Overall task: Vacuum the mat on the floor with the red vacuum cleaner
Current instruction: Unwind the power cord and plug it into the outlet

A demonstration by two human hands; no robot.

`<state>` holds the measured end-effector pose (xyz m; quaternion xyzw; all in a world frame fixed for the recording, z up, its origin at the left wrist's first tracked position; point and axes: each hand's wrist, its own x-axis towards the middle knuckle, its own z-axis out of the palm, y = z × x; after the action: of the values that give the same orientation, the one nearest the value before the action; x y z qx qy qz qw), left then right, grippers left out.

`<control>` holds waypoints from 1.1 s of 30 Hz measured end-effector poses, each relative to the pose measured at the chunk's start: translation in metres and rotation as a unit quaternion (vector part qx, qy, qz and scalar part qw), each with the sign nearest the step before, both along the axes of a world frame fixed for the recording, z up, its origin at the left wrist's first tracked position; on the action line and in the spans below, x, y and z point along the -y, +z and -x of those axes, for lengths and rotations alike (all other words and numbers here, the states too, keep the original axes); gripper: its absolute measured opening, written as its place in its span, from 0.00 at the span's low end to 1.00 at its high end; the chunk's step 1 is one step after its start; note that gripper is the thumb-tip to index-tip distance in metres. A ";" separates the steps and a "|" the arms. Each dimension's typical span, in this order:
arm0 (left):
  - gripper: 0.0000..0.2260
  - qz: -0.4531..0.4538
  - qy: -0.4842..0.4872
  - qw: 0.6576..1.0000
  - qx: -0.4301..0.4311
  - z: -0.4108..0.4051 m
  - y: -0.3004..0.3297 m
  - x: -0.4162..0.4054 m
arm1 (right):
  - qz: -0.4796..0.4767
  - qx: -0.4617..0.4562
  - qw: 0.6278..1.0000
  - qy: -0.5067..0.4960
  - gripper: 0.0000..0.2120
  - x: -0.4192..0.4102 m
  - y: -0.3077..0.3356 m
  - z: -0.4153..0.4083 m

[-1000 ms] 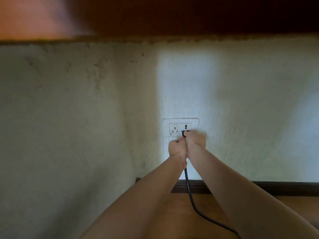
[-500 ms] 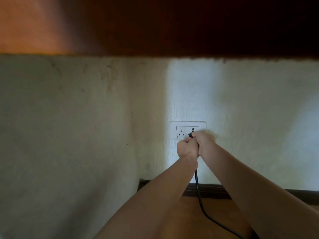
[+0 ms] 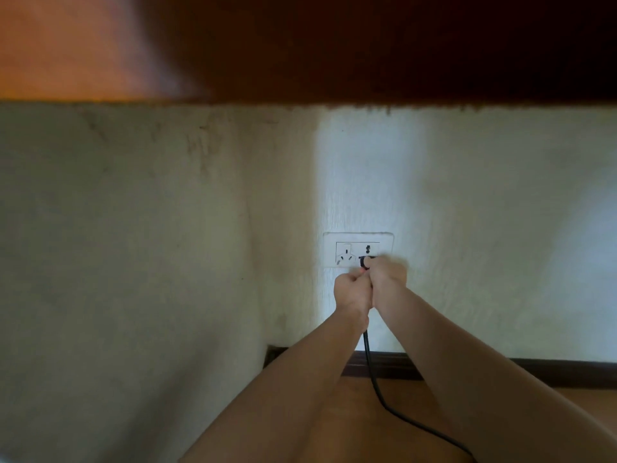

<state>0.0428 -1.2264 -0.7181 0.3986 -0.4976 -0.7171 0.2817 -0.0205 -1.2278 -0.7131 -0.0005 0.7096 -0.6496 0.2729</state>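
A white wall socket (image 3: 347, 250) sits low on the pale wall. My right hand (image 3: 389, 272) grips a black plug (image 3: 365, 262) at the socket's right-hand outlet. My left hand (image 3: 352, 292) is curled round the black cord just below the plug, touching the right hand. The black cord (image 3: 374, 379) hangs down between my forearms and trails off to the lower right over the floor. The plug's pins are hidden by my fingers. Neither the red vacuum cleaner nor the mat is in view.
A dark wooden surface (image 3: 367, 45) overhangs the wall above. The wall bends at a corner (image 3: 253, 262) left of the socket. A dark skirting board (image 3: 534, 372) runs along the wall's foot above the brown wooden floor (image 3: 394, 429).
The view has tilted downward, so the dark overhang fills more of the top. Both hands stay together at the socket's right outlet, holding the plug and cord.
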 end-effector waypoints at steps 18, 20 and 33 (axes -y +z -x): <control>0.12 -0.037 -0.002 0.999 0.025 0.005 -0.008 0.002 | 0.000 -0.061 0.998 0.010 0.13 -0.003 -0.019 0.001; 0.12 -0.035 0.000 0.999 0.014 0.007 -0.010 0.002 | 0.005 -0.064 0.998 0.018 0.13 -0.005 -0.022 0.001; 0.15 -0.008 0.030 0.999 0.015 0.005 -0.004 0.007 | -0.035 -0.050 0.992 0.111 0.14 -0.007 -0.003 0.008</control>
<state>0.0378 -1.2334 -0.7222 0.4263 -0.4838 -0.7060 0.2927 -0.0286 -1.2203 -0.7159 -0.1023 0.7399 -0.5896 0.3073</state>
